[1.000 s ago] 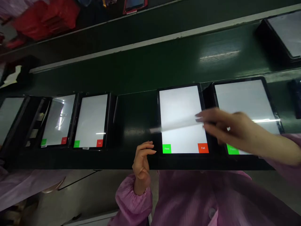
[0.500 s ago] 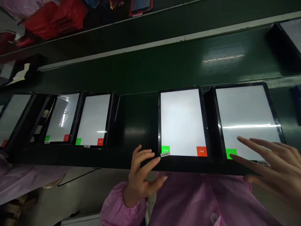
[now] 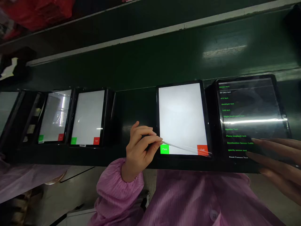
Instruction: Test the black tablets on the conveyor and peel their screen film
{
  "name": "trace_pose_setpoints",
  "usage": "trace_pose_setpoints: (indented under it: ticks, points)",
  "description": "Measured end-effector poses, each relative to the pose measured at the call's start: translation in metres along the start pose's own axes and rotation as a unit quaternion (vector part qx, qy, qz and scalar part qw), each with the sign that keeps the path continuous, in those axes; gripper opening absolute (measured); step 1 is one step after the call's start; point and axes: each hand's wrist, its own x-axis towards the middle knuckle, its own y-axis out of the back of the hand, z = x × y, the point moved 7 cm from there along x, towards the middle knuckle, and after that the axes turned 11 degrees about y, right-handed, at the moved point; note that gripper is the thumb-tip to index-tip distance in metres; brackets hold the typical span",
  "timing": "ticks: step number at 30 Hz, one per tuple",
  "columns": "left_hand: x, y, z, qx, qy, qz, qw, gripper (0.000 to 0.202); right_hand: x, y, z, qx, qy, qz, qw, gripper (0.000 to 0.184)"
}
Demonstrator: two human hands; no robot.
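Note:
A tablet point(image 3: 182, 116) with a white screen, a green Pass button and a red Fail button leans in a dark rack point(image 3: 131, 157). My left hand point(image 3: 141, 147) pinches the lower left corner of its clear protective film point(image 3: 185, 147), which lifts off the glass along the bottom. To the right, another tablet point(image 3: 251, 113) shows a dark menu of green text. My right hand point(image 3: 275, 160) rests at its lower edge with fingers stretched out flat, holding nothing.
Two more white-screen tablets point(image 3: 88, 117) point(image 3: 55, 116) stand in the rack at the left, with another at the far left edge. A dark green conveyor belt point(image 3: 164, 59) runs behind. Red bags point(image 3: 37, 12) lie at the top left. A person's pink sleeve point(image 3: 23, 185) is at lower left.
The right tablet's screen went from white to a dark text menu. My left hand rose from the rack edge and pinched the film corner on the middle tablet, starting to peel it.

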Motion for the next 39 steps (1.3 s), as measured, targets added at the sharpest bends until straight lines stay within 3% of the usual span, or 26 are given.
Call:
trace_pose_setpoints:
  ticks: [3, 7, 10, 14, 16, 20, 22, 25, 26, 30, 33, 36, 39]
  points:
    - [-0.012, 0.001, 0.001, -0.011, -0.022, -0.043, 0.999, 0.010, 0.000, 0.000, 0.003, 0.018, 0.011, 0.011, 1.000, 0.055]
    - [-0.045, 0.004, 0.004, 0.073, -0.124, -0.093, 0.985, 0.045, 0.007, 0.004, 0.003, -0.004, 0.021, 0.001, 1.000, 0.053]
    - [-0.057, 0.005, -0.002, 0.122, -0.130, -0.086, 0.980, 0.044, 0.016, 0.008, 0.003, -0.023, 0.002, -0.009, 1.000, 0.040]
    - [-0.044, 0.006, -0.012, 0.076, -0.050, -0.045, 0.995, 0.054, 0.019, 0.005, 0.008, -0.039, -0.020, -0.005, 0.999, 0.019]
    - [-0.035, -0.001, -0.010, 0.089, -0.031, -0.066, 0.993, 0.054, 0.014, 0.001, 0.012, -0.058, -0.017, -0.013, 0.998, 0.023]
    - [-0.027, -0.010, 0.001, 0.098, -0.047, -0.088, 0.990, 0.048, -0.002, -0.006, 0.027, -0.063, -0.010, -0.037, 0.997, 0.047]
    - [-0.028, -0.013, 0.005, 0.116, -0.059, -0.094, 0.987, 0.049, -0.011, 0.000, 0.042, -0.023, -0.063, -0.012, 0.998, 0.052]
    - [-0.030, -0.012, 0.003, 0.146, -0.050, -0.106, 0.982, 0.053, -0.023, 0.014, 0.071, 0.024, -0.198, 0.044, 0.979, 0.046]
    - [-0.027, -0.008, 0.000, 0.131, -0.035, -0.087, 0.987, 0.054, -0.024, 0.018, 0.081, 0.031, -0.236, 0.062, 0.969, 0.043]
    - [0.003, 0.016, -0.019, -0.051, 0.033, 0.086, 0.994, 0.044, -0.016, 0.012, 0.132, 0.105, -0.340, 0.118, 0.927, 0.037]
    - [0.044, -0.007, -0.057, -0.192, 0.162, 0.092, 0.963, 0.035, 0.000, -0.011, 0.178, 0.224, -0.371, 0.182, 0.883, 0.055]
    - [0.084, -0.052, -0.099, -0.315, 0.320, 0.066, 0.891, 0.051, 0.018, -0.043, 0.211, 0.350, -0.373, 0.168, 0.843, 0.078]
    - [0.114, -0.089, -0.115, -0.369, 0.359, 0.042, 0.856, 0.067, 0.027, -0.059, 0.220, 0.389, -0.388, 0.143, 0.823, 0.086]
